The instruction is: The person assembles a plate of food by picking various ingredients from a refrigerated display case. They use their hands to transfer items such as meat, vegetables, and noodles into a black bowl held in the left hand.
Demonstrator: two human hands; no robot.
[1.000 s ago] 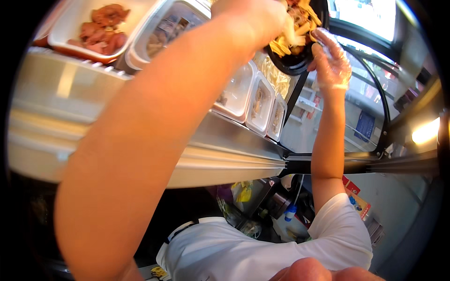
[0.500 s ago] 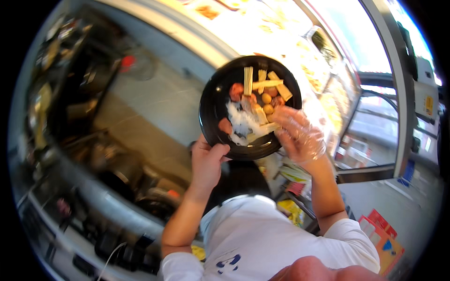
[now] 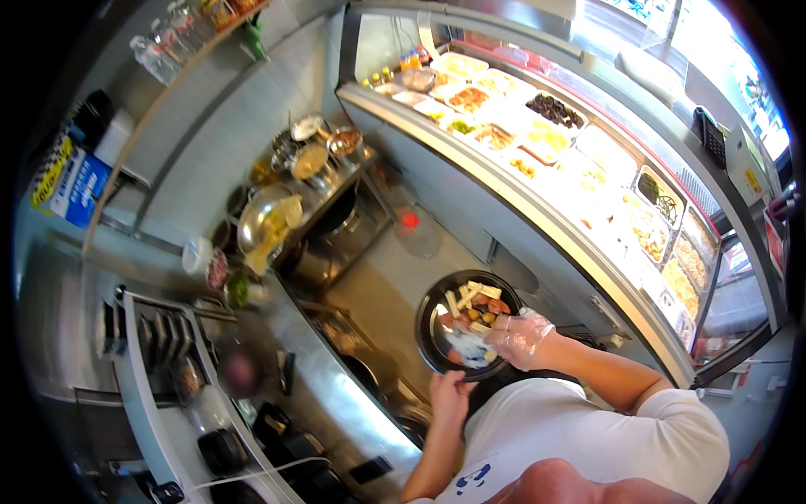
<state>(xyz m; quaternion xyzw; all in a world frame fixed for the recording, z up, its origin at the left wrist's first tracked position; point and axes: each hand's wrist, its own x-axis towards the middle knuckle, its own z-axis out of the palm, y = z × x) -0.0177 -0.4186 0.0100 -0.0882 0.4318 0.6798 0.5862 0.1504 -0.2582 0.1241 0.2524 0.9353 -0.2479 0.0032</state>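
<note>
A round black bowl (image 3: 430, 329) is held up in front of my body. Inside lie pale yellow strips (image 3: 470, 296), small yellowish balls (image 3: 488, 317), reddish-pink chunks and a whitish, translucent clump (image 3: 473, 346). My bare left hand (image 3: 451, 395) grips the near rim, thumb on top and fingers underneath, mostly hidden. Over the right side of the bowl is my right hand (image 3: 520, 338), in a clear plastic glove. Its bent fingers come together at the food; what they hold, if anything, is hidden.
A lit display case (image 3: 537, 160) with several food trays runs along the right. At left are a steel counter (image 3: 353, 412) and a stand with pots and a large metal bowl (image 3: 262, 217). A red-capped clear jug (image 3: 417, 233) stands on the floor beyond the bowl.
The view has swung, bringing the pot stand, shelf and whole display case into sight. The bowl now appears lower in view, over the floor. Both hands stay at it, the right fingers more bent.
</note>
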